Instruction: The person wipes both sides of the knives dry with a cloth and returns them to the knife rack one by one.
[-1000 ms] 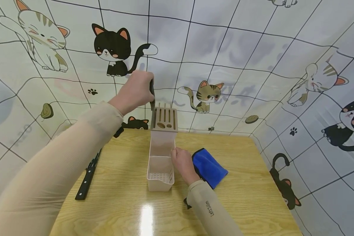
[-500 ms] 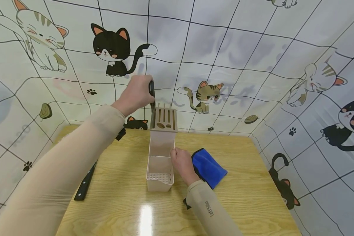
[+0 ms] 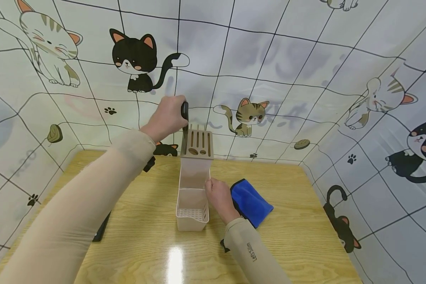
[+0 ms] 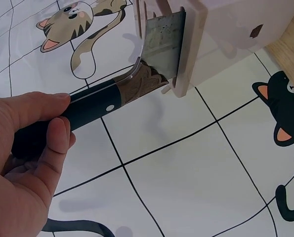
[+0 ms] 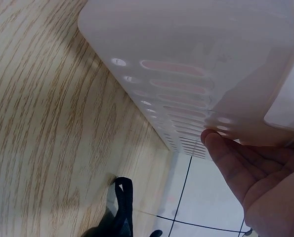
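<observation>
My left hand (image 3: 166, 117) grips the black handle of a kitchen knife (image 4: 95, 103) above the back of a pale pink knife holder (image 3: 192, 224). In the left wrist view, the wide blade is partly inside the leftmost slot of the holder's top; its lower part is hidden. My right hand (image 3: 220, 196) pinches the right side wall of the holder, thumb outside, as the right wrist view shows. The holder stands upright on the wooden table, with a slotted top (image 3: 200, 144) at the rear and open compartments in front.
A second black-handled knife (image 3: 102, 229) lies on the table at left, mostly hidden by my left forearm. A folded blue cloth (image 3: 251, 202) with black edging lies right of the holder. Cat-print sheeting (image 3: 287, 98) rises behind and beside the table (image 3: 138, 244).
My left hand has moved down a little, and the knife has sunk deeper into the slot. My left forearm now covers more of the second knife. The right hand stays put.
</observation>
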`<state>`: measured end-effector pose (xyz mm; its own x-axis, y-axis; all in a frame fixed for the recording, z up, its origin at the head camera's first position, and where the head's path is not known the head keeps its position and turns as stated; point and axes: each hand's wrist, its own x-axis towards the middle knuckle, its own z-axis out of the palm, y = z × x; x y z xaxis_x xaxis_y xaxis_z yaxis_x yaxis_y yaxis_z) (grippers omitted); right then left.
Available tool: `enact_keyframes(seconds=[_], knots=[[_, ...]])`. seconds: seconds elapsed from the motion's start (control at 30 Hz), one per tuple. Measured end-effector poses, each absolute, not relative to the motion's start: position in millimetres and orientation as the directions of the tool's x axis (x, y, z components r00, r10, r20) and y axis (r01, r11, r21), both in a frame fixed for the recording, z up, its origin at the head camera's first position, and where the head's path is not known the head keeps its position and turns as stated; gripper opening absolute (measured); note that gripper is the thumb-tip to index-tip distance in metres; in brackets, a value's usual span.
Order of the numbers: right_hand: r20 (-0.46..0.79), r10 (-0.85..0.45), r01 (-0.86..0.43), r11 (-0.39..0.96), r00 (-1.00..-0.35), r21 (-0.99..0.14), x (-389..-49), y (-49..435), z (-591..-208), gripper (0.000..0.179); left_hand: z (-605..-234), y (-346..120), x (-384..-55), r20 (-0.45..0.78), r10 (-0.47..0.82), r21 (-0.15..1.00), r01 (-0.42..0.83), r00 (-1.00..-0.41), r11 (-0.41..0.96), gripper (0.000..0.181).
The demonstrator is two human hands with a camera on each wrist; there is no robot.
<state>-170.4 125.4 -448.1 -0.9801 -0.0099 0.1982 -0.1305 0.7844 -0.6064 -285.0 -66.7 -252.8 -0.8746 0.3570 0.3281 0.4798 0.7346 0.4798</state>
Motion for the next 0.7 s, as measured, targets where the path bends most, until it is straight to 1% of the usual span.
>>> enact_keyframes(seconds=[0.43, 0.7], knots=[[0.204, -0.010, -0.134, 0.785, -0.979, -0.605, -170.4, 124.7, -449.5, 0.045, -262.2, -62.8, -284.5, 0.294, 0.362, 0.517, 0.466, -0.884, 0.718, 0.017], [0.228, 0.011, -0.137, 0.772, -0.974, -0.621, -169.5, 124.6, -452.4, 0.043, -261.3, -60.2, -283.7, 0.286, 0.367, 0.481, 0.464, -0.885, 0.744, 0.014]])
